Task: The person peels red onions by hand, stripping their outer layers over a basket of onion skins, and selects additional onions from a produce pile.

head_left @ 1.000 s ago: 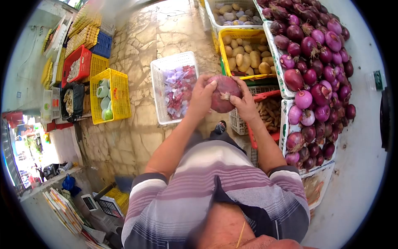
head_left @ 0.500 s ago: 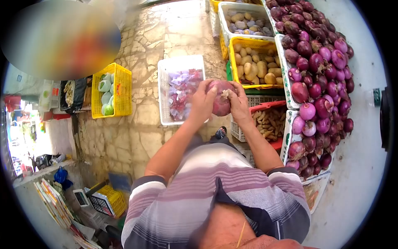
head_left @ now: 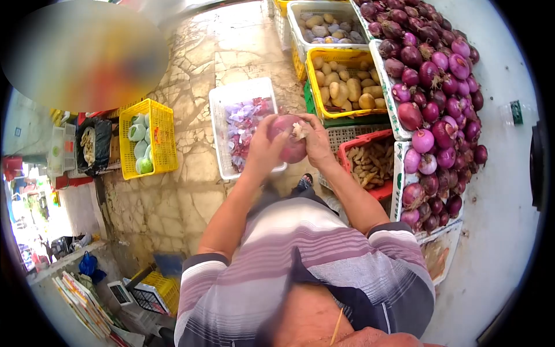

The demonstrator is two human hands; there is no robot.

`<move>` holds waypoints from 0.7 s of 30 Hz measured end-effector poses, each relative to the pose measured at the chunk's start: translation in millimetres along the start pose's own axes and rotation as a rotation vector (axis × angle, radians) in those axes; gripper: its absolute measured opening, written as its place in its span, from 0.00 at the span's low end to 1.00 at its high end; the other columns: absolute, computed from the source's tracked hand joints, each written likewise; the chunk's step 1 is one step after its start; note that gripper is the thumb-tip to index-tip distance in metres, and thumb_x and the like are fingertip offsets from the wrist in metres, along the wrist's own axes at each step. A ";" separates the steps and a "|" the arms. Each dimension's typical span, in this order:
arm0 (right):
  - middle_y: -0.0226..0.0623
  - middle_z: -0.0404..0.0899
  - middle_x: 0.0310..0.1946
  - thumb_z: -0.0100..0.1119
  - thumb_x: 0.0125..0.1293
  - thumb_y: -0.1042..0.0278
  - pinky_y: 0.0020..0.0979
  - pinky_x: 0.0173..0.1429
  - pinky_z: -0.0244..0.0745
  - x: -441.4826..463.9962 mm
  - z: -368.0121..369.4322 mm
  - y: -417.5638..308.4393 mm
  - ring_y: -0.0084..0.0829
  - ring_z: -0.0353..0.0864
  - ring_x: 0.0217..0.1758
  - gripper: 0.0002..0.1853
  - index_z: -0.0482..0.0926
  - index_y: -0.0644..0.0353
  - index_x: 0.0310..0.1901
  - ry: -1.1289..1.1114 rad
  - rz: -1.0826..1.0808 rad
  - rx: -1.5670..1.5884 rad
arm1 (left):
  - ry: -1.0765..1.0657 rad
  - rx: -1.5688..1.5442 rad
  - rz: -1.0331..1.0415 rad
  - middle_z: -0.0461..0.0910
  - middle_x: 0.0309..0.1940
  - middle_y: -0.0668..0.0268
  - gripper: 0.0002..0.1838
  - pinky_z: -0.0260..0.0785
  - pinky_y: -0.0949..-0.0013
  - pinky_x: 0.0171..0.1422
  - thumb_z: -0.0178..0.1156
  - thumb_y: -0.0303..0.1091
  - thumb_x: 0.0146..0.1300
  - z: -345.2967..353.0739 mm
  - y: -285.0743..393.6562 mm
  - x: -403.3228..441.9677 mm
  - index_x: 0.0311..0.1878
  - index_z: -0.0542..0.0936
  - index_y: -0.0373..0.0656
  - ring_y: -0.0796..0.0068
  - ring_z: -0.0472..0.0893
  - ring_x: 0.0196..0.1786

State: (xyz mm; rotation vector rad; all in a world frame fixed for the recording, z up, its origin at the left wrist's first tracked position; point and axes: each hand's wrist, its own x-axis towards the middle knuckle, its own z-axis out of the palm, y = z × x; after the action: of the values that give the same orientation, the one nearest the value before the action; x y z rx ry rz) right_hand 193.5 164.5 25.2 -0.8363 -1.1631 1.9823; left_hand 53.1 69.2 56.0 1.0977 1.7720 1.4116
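Observation:
A large red onion [head_left: 291,151] is held up in front of my body between both hands. My left hand [head_left: 267,147] wraps round its left side. On the right side, my right hand [head_left: 316,141] grips it near the pale, dry root or stem end that faces me. Just beyond my left hand, a white basket [head_left: 217,115] on the floor holds purple and red onion skins. Many red onions [head_left: 445,132] are piled in white boxes to the right.
A yellow crate of potatoes [head_left: 317,118] and a red crate of ginger-like roots [head_left: 347,151] stand right of my hands. Behind them is a white crate [head_left: 295,17]. A yellow crate [head_left: 167,139] with wrapped green produce stands left. My sandalled foot [head_left: 304,181] is below the onion.
The onion has been turned so its pale end sits higher, facing me, and my right hand has shifted up beside it. Both hands and the onion are slightly further left in view.

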 end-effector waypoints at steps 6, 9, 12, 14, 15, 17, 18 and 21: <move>0.38 0.82 0.50 0.52 0.79 0.65 0.27 0.57 0.76 3.3 4.3 20.8 0.24 0.80 0.50 0.15 0.77 0.63 0.59 0.050 -0.107 -0.230 | -0.018 0.043 -0.027 0.82 0.57 0.48 0.30 0.73 0.59 0.65 0.66 0.41 0.68 -11.8 -1.0 -2.1 0.68 0.72 0.35 0.56 0.83 0.57; 0.47 0.83 0.52 0.52 0.77 0.64 0.35 0.63 0.74 -5.3 -1.5 24.5 0.35 0.82 0.57 0.16 0.78 0.66 0.58 0.004 -0.299 -0.635 | -0.131 -0.224 -0.177 0.80 0.57 0.57 0.28 0.71 0.67 0.67 0.63 0.35 0.72 -18.2 -12.0 1.2 0.71 0.71 0.38 0.68 0.79 0.60; 0.47 0.83 0.49 0.53 0.77 0.65 0.35 0.63 0.74 -8.3 12.1 14.3 0.35 0.82 0.56 0.16 0.78 0.67 0.58 0.077 -0.248 -0.604 | -0.125 -0.107 -0.134 0.80 0.60 0.60 0.27 0.71 0.66 0.70 0.62 0.31 0.72 -16.8 -48.3 1.6 0.72 0.70 0.36 0.71 0.78 0.61; 0.45 0.83 0.47 0.53 0.77 0.65 0.33 0.61 0.74 -11.3 19.5 6.8 0.32 0.81 0.54 0.15 0.79 0.66 0.57 0.066 -0.229 -0.604 | -0.201 -0.333 -0.145 0.82 0.57 0.55 0.31 0.77 0.65 0.61 0.67 0.40 0.70 -15.4 -67.3 4.8 0.71 0.71 0.37 0.65 0.82 0.56; 0.44 0.83 0.47 0.53 0.76 0.66 0.33 0.59 0.75 -12.7 20.0 6.4 0.31 0.81 0.52 0.15 0.79 0.66 0.57 0.054 -0.208 -0.621 | -0.257 -0.324 -0.193 0.83 0.55 0.56 0.32 0.79 0.65 0.56 0.68 0.41 0.69 -22.1 -60.9 7.3 0.71 0.71 0.39 0.66 0.84 0.52; 0.42 0.81 0.48 0.51 0.77 0.66 0.31 0.61 0.74 -14.9 20.0 11.1 0.30 0.79 0.53 0.15 0.77 0.66 0.57 0.012 -0.178 -0.636 | -0.271 -0.223 -0.126 0.84 0.52 0.57 0.32 0.81 0.68 0.41 0.70 0.45 0.67 -24.8 -68.6 4.9 0.70 0.72 0.43 0.70 0.85 0.46; 0.42 0.81 0.48 0.50 0.77 0.66 0.31 0.61 0.74 -15.9 21.2 13.9 0.31 0.80 0.53 0.15 0.77 0.67 0.57 0.005 -0.163 -0.647 | -0.276 -0.172 -0.093 0.85 0.50 0.58 0.33 0.81 0.69 0.33 0.71 0.46 0.66 -26.2 -72.3 3.9 0.70 0.73 0.45 0.72 0.85 0.43; 0.43 0.82 0.49 0.49 0.77 0.66 0.31 0.62 0.73 -16.3 26.7 20.6 0.32 0.80 0.54 0.16 0.77 0.67 0.58 0.016 -0.167 -0.679 | -0.257 -0.285 -0.192 0.85 0.50 0.58 0.31 0.80 0.67 0.50 0.71 0.46 0.66 -31.1 -63.9 -1.0 0.67 0.75 0.41 0.73 0.84 0.48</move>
State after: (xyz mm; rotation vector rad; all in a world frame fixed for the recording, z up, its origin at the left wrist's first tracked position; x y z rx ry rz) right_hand 176.7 131.5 20.1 -1.0321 -1.8695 1.4403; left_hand 12.4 48.5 1.5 0.8884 1.4048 1.2943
